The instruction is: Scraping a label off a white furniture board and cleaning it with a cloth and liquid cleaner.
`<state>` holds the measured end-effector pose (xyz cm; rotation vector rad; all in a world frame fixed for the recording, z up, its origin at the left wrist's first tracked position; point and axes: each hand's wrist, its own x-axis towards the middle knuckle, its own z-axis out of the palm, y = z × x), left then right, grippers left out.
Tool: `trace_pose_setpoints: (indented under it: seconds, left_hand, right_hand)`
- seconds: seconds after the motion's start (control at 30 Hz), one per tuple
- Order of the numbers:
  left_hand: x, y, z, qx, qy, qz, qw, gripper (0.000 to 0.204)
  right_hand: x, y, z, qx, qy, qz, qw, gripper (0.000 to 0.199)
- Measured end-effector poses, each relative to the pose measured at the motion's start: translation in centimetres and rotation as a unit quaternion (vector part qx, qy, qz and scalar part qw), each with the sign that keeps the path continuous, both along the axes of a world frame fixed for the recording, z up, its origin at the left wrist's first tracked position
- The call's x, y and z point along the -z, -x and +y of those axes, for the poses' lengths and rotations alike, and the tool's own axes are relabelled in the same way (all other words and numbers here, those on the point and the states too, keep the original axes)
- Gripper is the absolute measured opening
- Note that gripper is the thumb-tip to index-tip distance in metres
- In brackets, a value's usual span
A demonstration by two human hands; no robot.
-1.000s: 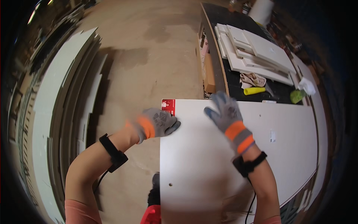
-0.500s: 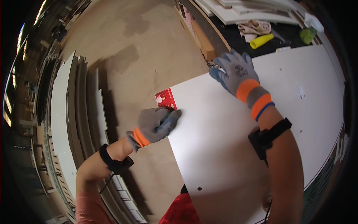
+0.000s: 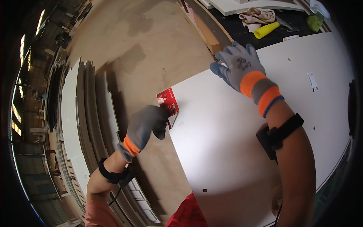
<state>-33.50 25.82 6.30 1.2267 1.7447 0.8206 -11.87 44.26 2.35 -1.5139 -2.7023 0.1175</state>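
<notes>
A large white board (image 3: 242,136) with small drilled holes lies flat in front of me. My left hand (image 3: 145,126), in a grey glove with an orange cuff, grips a small red card-like tool (image 3: 168,104) held against the board's left edge near its far corner. My right hand (image 3: 240,68), gloved the same way, rests flat with fingers spread on the board's far edge. Black straps wrap both of my forearms.
White panels (image 3: 73,113) lean in a stack at the left over the dusty floor (image 3: 151,45). Beyond the board a dark bench holds a yellow cylinder (image 3: 266,30), a crumpled cloth (image 3: 259,16), a green object (image 3: 314,22) and more white boards.
My left hand has closed on the red tool at the board's left edge. The view has tilted and moved closer. My right hand stays on the far edge.
</notes>
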Motion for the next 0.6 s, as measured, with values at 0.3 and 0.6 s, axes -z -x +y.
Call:
trace_pose_setpoints:
  seconds: [0.3, 0.6]
  left_hand:
    - [-1.4, -1.3, 5.0, 0.329, 0.19, 0.46, 0.802, 0.039]
    - [2.0, 4.7, 4.8, 0.191, 0.353, -0.165, 0.901, 0.046]
  right_hand:
    - [0.3, 0.0, 0.0, 0.0, -0.023, 0.029, 0.999, 0.039]
    - [0.5, 0.0, 0.1, -0.004, -0.027, 0.001, 1.0, 0.05]
